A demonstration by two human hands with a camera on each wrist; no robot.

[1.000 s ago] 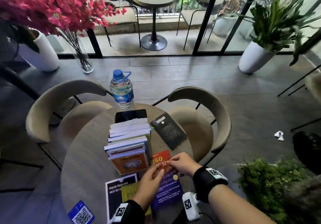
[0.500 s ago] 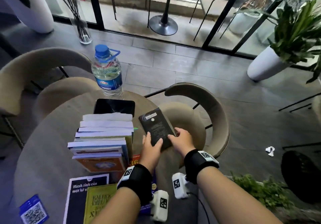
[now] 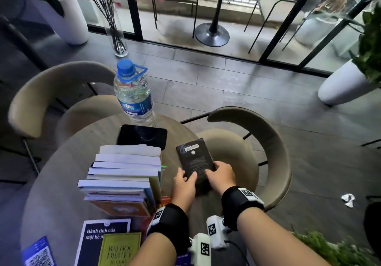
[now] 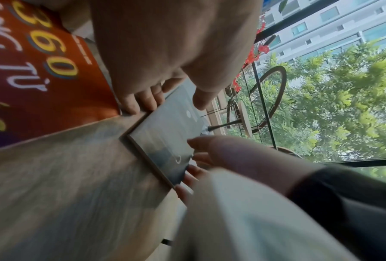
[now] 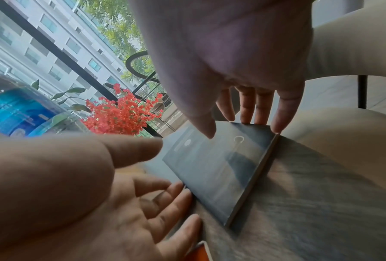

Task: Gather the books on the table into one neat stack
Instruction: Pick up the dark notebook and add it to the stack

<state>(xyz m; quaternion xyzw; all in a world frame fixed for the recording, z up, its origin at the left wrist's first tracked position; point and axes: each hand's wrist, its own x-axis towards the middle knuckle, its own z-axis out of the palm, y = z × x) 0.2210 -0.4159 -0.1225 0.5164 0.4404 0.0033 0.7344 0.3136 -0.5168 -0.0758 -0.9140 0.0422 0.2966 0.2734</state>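
Observation:
A thin black book (image 3: pixel 194 160) lies at the right of the round table (image 3: pixel 61 173), close to its edge. Both hands hold its near end. My left hand (image 3: pixel 188 178) grips the left corner, with the thumb on the cover and the fingers (image 4: pixel 140 104) at the edge. My right hand (image 3: pixel 210 172) grips the right corner the same way (image 5: pixel 232 127). In the right wrist view the book's (image 5: pixel 219 167) near edge looks slightly raised. A tall stack of books (image 3: pixel 125 173) stands just left of the hands. Nearer me lie an orange "360" book (image 4: pixel 42 70), a black book (image 3: pixel 101 237) and a yellow-green book (image 3: pixel 119 249).
A dark phone (image 3: pixel 142 135) lies behind the stack, and a water bottle (image 3: pixel 134 94) stands at the far edge. A blue QR card (image 3: pixel 38 255) is at the near left. Beige chairs (image 3: pixel 268 142) ring the table, one directly past the black book.
Both hands left the orange "360" book near me and reached forward to the black book at the right. They have held its near end for the last half second.

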